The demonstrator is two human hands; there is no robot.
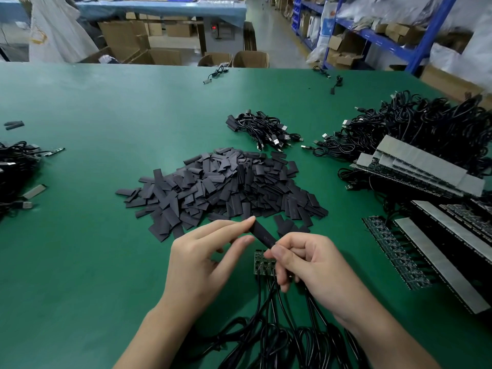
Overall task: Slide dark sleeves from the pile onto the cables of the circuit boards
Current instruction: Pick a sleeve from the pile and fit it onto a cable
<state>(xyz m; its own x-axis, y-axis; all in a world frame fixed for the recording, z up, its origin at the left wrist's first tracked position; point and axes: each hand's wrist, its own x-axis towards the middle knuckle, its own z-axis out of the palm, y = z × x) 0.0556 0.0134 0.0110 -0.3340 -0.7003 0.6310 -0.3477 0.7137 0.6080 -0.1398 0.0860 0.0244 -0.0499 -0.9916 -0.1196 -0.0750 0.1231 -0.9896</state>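
A dark flat sleeve (262,233) is held between both hands just above the table. My left hand (205,262) pinches its upper end between thumb and forefinger. My right hand (310,262) grips its lower end, together with what looks like a cable end; the fingers hide that spot. Under the hands lies a small green circuit board (262,263) with black cables (269,312) running toward me. The big pile of dark sleeves (221,182) lies just beyond the hands.
Stacked circuit boards with grey strips (426,169) and tangled black cables (426,121) fill the right side. A small bundle of USB cables (263,129) lies behind the pile. More cables (16,171) sit at the left edge. The green table (93,249) is bare at the front left.
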